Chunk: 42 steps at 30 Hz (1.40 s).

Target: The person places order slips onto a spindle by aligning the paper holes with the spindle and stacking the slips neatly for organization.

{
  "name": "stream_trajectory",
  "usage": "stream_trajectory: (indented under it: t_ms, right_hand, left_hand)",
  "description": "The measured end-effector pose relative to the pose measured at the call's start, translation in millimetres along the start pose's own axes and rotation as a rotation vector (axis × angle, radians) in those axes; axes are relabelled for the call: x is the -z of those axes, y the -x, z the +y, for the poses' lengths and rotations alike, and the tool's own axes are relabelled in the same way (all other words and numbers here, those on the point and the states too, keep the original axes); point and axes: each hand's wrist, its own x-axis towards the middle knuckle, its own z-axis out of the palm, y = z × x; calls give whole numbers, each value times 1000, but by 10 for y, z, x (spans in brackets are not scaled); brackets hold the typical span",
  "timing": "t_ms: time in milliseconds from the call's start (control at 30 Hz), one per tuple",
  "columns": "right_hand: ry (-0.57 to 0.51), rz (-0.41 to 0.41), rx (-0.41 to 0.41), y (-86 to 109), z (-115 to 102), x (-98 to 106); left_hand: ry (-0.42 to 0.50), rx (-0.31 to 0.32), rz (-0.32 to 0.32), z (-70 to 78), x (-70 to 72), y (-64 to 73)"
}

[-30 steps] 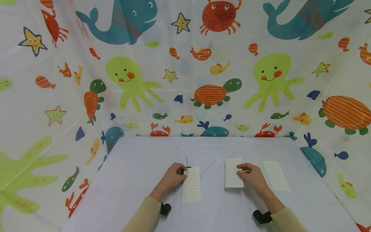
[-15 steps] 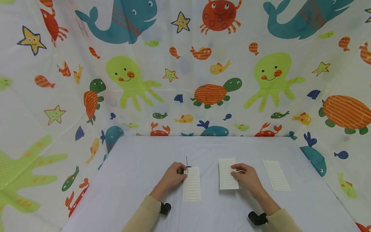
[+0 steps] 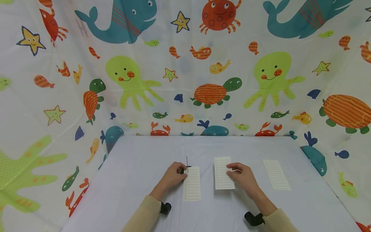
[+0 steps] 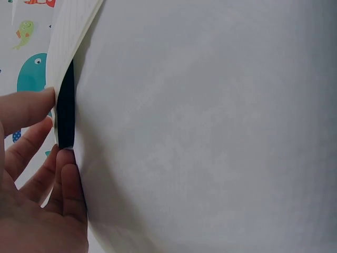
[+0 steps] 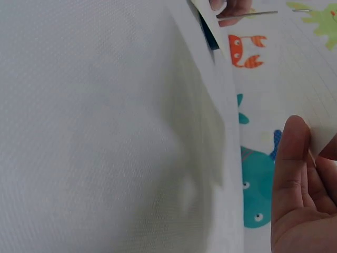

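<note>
My left hand (image 3: 173,177) pinches the upper left edge of a white lined card (image 3: 192,188) between thumb and fingers. A dark flat piece (image 4: 66,108) shows under that card in the left wrist view. A thin metal rod (image 3: 186,161) stands up at the card's top corner, beside the fingertips. To the right, my right hand (image 3: 245,179) pinches another lined card (image 3: 223,175) by its right edge, thumb on one face. This card hangs above the table, with a shadow below it. In the right wrist view its corner (image 5: 322,138) sits between thumb and fingers.
A third lined card (image 3: 276,175) lies on the white-covered table (image 3: 139,154), right of my right hand. Behind the table and at its sides hangs a curtain (image 3: 185,96) printed with sea animals. Each wrist wears a black camera mount (image 3: 254,218).
My right hand has moved left with its card, bringing it closer to the card at my left hand. The left hand has stayed in place, still pinching its card.
</note>
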Motion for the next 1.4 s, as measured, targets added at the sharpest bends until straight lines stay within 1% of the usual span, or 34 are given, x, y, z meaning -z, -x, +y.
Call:
stream_trajectory:
  t_ms: [200, 367, 900, 1133, 1400]
  right_hand:
    - [-9, 5, -5, 14, -43, -54]
    - [-13, 9, -4, 22, -97, -98]
    - [-60, 0, 10, 14, -280, -214]
    - [-107, -19, 35, 17, -348, -242]
    - [-154, -37, 72, 18, -385, -283]
  left_hand:
    - [2, 9, 9, -15, -20, -21]
    - [8, 16, 3, -21, -27, -21]
    - [7, 10, 2, -8, -14, -6]
    - [-4, -4, 8, -11, -5, -8]
    - [0, 5, 4, -23, -27, -5]
